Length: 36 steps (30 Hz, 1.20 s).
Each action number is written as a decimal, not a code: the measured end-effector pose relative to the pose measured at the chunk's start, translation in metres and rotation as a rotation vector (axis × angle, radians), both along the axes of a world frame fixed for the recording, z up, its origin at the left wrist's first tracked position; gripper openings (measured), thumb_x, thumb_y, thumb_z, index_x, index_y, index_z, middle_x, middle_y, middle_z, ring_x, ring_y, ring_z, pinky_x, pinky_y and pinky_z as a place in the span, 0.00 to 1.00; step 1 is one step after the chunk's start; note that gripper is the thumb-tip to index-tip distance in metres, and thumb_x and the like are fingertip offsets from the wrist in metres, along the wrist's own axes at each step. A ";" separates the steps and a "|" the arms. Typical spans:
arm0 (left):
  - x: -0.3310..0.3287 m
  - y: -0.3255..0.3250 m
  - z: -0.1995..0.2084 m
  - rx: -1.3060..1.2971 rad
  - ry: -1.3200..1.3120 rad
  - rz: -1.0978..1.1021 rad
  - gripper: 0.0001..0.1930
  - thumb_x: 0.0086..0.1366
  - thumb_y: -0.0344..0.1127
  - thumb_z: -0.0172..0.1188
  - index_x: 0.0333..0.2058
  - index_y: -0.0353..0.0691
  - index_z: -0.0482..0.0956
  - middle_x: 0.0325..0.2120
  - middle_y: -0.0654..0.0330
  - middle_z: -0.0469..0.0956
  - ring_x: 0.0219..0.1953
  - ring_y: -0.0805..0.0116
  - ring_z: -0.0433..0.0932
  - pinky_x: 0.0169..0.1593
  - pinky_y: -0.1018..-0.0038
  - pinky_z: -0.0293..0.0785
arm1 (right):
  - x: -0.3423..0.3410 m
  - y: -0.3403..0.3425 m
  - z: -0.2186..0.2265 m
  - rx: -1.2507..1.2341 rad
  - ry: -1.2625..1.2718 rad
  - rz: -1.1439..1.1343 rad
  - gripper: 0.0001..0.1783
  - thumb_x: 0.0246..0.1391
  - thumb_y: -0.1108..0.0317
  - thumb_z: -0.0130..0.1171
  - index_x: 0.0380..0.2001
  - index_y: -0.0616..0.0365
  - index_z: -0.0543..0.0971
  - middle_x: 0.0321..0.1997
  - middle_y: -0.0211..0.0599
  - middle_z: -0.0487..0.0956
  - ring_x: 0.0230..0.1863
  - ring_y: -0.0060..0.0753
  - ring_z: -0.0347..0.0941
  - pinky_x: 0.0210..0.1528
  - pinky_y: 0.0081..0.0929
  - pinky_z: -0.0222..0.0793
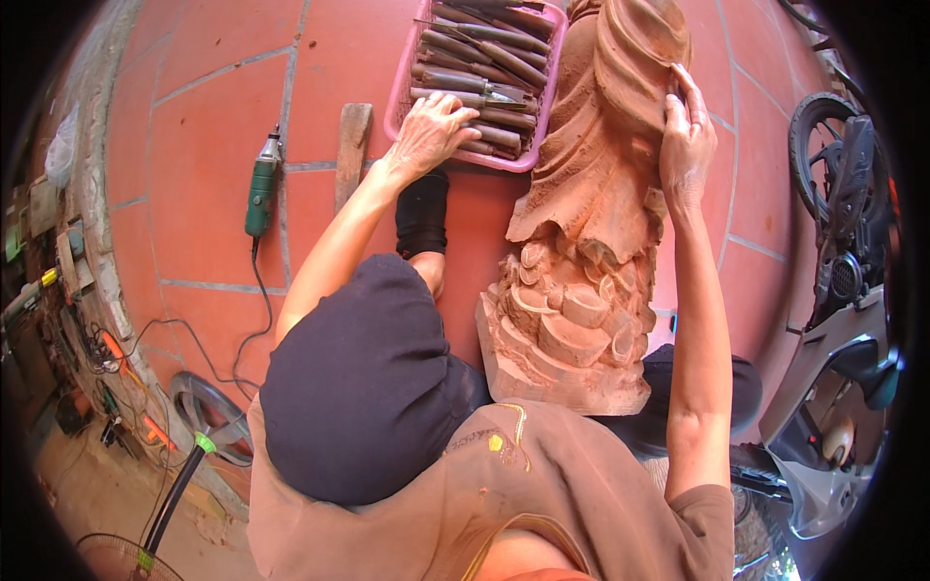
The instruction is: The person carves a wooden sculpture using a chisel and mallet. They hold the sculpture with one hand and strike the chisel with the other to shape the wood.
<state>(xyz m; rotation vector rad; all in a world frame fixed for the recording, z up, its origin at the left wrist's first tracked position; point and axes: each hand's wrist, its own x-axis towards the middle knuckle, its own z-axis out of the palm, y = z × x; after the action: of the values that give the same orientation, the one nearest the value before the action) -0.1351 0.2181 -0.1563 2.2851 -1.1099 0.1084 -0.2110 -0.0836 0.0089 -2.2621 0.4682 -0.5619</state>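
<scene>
A reddish-brown wood carving [591,208] with draped folds and a base of carved rounded shapes lies lengthwise in front of me. My right hand [688,136] rests along its right side, fingers extended against the folds. To the carving's left stands a pink plastic basket [554,77] full of carving chisels [484,53] with dark handles. My left hand [433,126] reaches over the basket's near left edge. Its fingers are bent and apart, touching the chisels, and no tool is seen lifted in it.
A green rotary tool [262,189] with a trailing cord lies on the red tiled floor [213,116] at left. Near the basket is a wooden strip [353,150]. A motorbike [843,223] stands at right. Assorted tools and a black-and-green pole [179,489] are at lower left.
</scene>
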 end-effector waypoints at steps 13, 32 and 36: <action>0.025 -0.020 -0.013 0.211 -0.167 0.173 0.21 0.51 0.32 0.71 0.45 0.47 0.77 0.42 0.60 0.75 0.51 0.57 0.73 0.52 0.61 0.68 | 0.000 -0.005 -0.005 -0.031 -0.013 0.004 0.22 0.65 0.68 0.48 0.61 0.52 0.76 0.63 0.42 0.77 0.64 0.41 0.73 0.65 0.33 0.66; 0.037 0.004 0.005 0.337 -0.121 -0.071 0.14 0.63 0.33 0.61 0.48 0.43 0.77 0.42 0.58 0.76 0.49 0.56 0.73 0.53 0.60 0.69 | 0.000 -0.002 -0.003 -0.016 -0.007 -0.003 0.22 0.64 0.68 0.48 0.60 0.51 0.76 0.63 0.44 0.77 0.64 0.41 0.74 0.65 0.33 0.67; 0.034 0.003 0.009 0.251 -0.032 -0.081 0.12 0.61 0.33 0.62 0.44 0.42 0.79 0.42 0.56 0.76 0.50 0.56 0.73 0.53 0.61 0.67 | 0.000 -0.004 -0.005 -0.032 -0.007 -0.006 0.22 0.64 0.68 0.48 0.60 0.52 0.77 0.63 0.43 0.77 0.64 0.41 0.74 0.65 0.33 0.66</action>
<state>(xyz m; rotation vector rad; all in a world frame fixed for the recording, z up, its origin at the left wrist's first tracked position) -0.1013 0.2207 -0.1472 2.4603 -1.2939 -0.0281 -0.2114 -0.0876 0.0044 -2.2890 0.4656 -0.5837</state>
